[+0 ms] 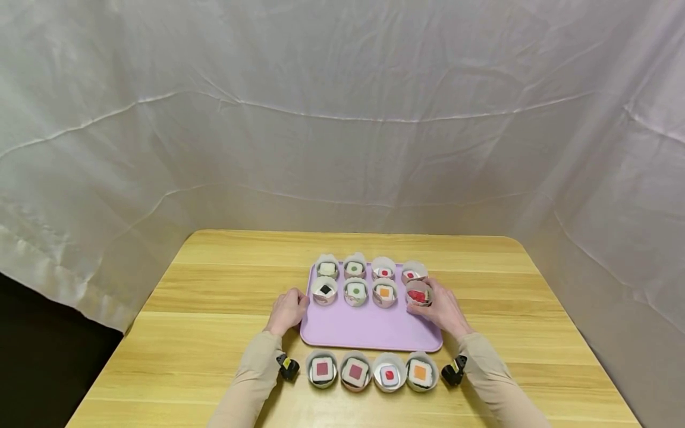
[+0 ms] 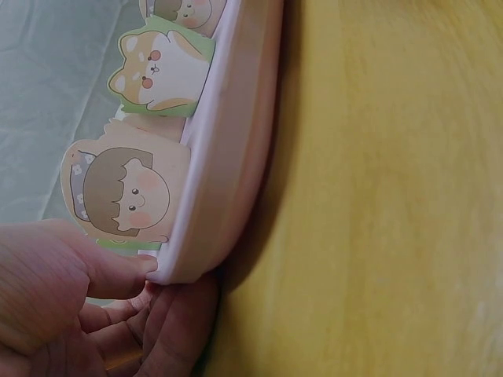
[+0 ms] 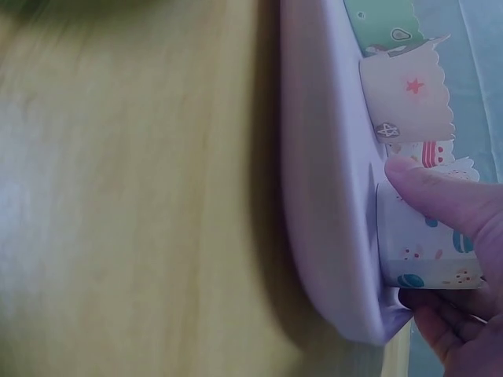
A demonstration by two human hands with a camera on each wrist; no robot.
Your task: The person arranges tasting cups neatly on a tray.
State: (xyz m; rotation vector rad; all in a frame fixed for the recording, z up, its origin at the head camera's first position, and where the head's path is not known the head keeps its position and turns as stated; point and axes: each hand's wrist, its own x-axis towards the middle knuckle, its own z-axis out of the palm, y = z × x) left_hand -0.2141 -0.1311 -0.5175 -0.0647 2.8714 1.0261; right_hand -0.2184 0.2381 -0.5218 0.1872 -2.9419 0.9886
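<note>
A lilac tray lies on the table with two rows of paper cups on it, each cup holding a toy-like sushi piece. My left hand pinches the tray's left rim, thumb on top and fingers curled below, beside a cup printed with a child's face. At the tray's right side, my right hand holds a white patterned paper cup between thumb and fingers. A red-topped piece sits inside that cup. Whether the cup's base fully touches the tray is unclear.
Before the tray, several more filled cups stand in a row on the wooden table. Black wrist devices sit by both forearms. A pale curtain hangs behind and along the sides.
</note>
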